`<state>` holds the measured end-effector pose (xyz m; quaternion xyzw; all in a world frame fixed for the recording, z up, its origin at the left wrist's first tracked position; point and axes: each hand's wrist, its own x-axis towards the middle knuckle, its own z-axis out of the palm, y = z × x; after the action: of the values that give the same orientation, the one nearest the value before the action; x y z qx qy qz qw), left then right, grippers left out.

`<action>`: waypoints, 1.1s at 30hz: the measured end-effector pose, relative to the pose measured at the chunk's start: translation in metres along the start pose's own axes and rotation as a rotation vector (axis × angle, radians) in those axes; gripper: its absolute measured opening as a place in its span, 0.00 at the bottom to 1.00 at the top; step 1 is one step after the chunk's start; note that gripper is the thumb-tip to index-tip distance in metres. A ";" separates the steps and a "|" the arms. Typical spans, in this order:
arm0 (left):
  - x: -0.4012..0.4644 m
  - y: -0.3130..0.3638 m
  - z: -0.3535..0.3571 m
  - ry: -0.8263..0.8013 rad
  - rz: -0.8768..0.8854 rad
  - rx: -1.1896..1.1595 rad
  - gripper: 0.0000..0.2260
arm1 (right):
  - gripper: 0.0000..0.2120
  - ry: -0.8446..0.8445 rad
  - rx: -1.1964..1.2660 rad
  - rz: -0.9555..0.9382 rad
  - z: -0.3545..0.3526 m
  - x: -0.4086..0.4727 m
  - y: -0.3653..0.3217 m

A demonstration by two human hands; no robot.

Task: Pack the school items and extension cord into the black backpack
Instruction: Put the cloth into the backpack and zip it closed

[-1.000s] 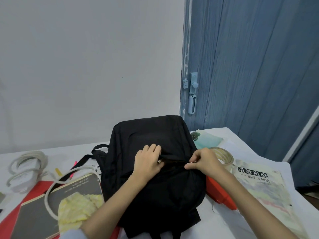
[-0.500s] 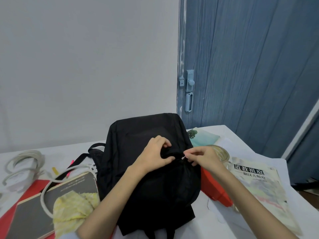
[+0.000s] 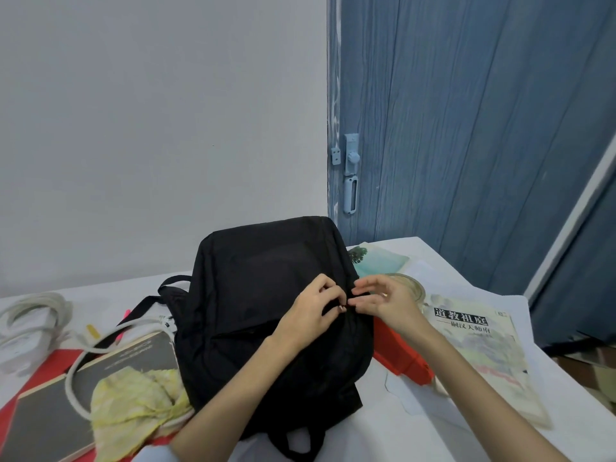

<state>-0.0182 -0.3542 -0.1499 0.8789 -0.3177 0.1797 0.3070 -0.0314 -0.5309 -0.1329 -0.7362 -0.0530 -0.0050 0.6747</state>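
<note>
While the black backpack [image 3: 266, 315] lies flat on the white table [image 3: 416, 415], with its top end toward the wall, both hands meet at the right side of its front panel. The left hand [image 3: 308, 316] rests on the fabric with curled fingers and pinches a small metal zipper pull [image 3: 342, 307] between the thumb and a finger. The right hand [image 3: 383, 301] is just beside it; its thumb and index finger pinch at the same place on the zipper, and the other fingers are spread loosely above. I cannot tell whether the right fingers hold the pull itself or only the fabric near it.

A black strap [image 3: 173, 281] comes out from the left side of the bag. Under the right edge of the bag an orange-red folder [image 3: 400, 351] shows. Behind the right hand there is a roll of clear tape [image 3: 413, 285], partly hidden. To the right lies a booklet with Chinese characters [image 3: 473, 331], and behind it, close to the blue door [image 3: 466, 128], a pale green booklet [image 3: 376, 260].

On the left of the bag lies a dark notebook [image 3: 60, 405], and a crumpled yellow cloth [image 3: 133, 401] sits on its near corner. A white cable [image 3: 76, 368] curves across the notebook. Farther left is the white extension cord [image 3: 30, 315], coiled. A pink pen [image 3: 121, 331] and a yellow one [image 3: 93, 331] lie between the cord and the bag.
</note>
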 end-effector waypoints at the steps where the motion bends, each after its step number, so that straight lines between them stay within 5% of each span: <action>1: 0.000 0.000 -0.001 0.003 0.019 0.002 0.03 | 0.19 -0.044 -0.052 -0.016 0.002 0.000 0.003; 6: -0.008 -0.009 -0.008 -0.004 0.112 0.056 0.06 | 0.18 -0.105 -0.611 -0.231 0.017 0.005 0.015; 10: -0.015 -0.013 -0.013 -0.028 0.184 0.180 0.01 | 0.09 -0.096 -0.814 -0.400 0.024 0.010 0.018; 18: -0.038 -0.039 -0.055 0.098 0.213 0.481 0.06 | 0.10 0.006 -0.766 -0.474 0.016 0.017 0.031; 30: -0.145 -0.097 -0.156 0.307 -0.193 0.557 0.09 | 0.11 0.009 -0.716 -0.466 0.033 0.020 0.037; 33: -0.147 -0.099 -0.159 0.283 -0.282 0.487 0.06 | 0.18 -0.047 -0.731 -0.367 0.043 0.019 0.031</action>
<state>-0.0788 -0.1242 -0.1488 0.9283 -0.0944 0.3266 0.1504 -0.0124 -0.4891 -0.1660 -0.9057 -0.1933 -0.1269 0.3553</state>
